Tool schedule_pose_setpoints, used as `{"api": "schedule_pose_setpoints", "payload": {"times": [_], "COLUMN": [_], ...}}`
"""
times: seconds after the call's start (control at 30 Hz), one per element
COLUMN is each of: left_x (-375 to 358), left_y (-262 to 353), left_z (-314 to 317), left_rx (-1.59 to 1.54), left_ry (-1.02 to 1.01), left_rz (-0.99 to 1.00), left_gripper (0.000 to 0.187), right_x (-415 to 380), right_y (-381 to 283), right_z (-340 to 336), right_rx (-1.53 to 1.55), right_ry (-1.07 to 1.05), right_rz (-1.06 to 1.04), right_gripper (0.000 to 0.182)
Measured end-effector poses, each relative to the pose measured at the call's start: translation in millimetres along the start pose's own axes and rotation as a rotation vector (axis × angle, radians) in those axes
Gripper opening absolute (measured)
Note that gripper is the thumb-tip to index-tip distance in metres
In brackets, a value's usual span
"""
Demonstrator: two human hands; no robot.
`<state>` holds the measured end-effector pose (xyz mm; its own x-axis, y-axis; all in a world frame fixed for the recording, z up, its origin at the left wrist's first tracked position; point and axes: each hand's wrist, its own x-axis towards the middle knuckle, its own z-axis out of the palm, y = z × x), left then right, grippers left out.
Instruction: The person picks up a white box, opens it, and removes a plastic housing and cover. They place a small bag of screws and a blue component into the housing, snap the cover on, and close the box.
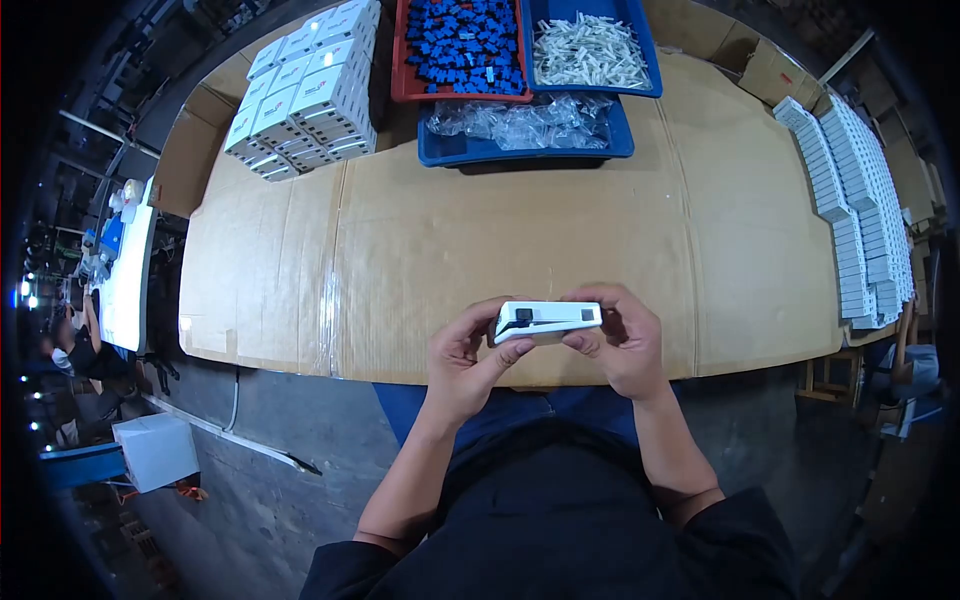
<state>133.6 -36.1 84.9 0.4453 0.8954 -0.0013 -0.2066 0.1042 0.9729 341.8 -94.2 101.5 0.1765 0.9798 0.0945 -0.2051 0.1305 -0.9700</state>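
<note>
A small white box (548, 318) with dark square openings on its upper side is held over the front edge of the cardboard-covered table. My left hand (474, 350) grips its left end, thumb below and fingers behind. At its right end my right hand (622, 340) holds it the same way. A dark gap runs along the box between its upper side and the lower flap.
Stacked white boxes (305, 95) stand at the back left. Trays of blue parts (465, 45), white pieces (590, 50) and clear plastic bags (520, 122) sit at the back. More white stacks (855, 215) line the right side. People are at both far sides.
</note>
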Motion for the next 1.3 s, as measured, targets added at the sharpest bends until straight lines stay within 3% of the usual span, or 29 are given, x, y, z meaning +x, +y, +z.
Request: {"api": "schedule_pose_setpoints", "payload": {"times": [0.1,0.23,0.63,0.77,0.83,1.03,1.2,1.3], "left_x": [6,5,0,2,0,-3,-3,-6], "left_y": [10,10,8,19,15,23,25,9], "left_z": [-2,4,4,15,7,8,10,9], "left_rx": [0.259,0.413,0.462,0.264,0.313,0.438,0.419,0.198], "left_ry": [-0.051,-0.055,-0.086,-0.021,-0.086,-0.091,-0.094,0.01], "left_rz": [0.135,0.213,0.195,0.207,0.198,0.22,0.186,0.068], "left_gripper": [0.038,0.035,0.037,0.035,0.034,0.032,0.032,0.033], "right_x": [12,12,11,12,12,11,3,8], "right_y": [-16,-12,5,-2,-2,-7,4,-1], "right_z": [2,6,7,8,4,3,2,9], "right_rx": [-0.425,-0.449,-0.471,-0.308,-0.232,-0.448,-0.355,-0.234], "right_ry": [-0.04,-0.181,-0.183,-0.17,-0.179,-0.199,-0.175,-0.111], "right_rz": [-0.281,-0.363,-0.329,-0.303,-0.287,-0.38,-0.251,-0.154], "right_gripper": [0.039,0.045,0.041,0.038,0.036,0.033,0.038,0.039]}}
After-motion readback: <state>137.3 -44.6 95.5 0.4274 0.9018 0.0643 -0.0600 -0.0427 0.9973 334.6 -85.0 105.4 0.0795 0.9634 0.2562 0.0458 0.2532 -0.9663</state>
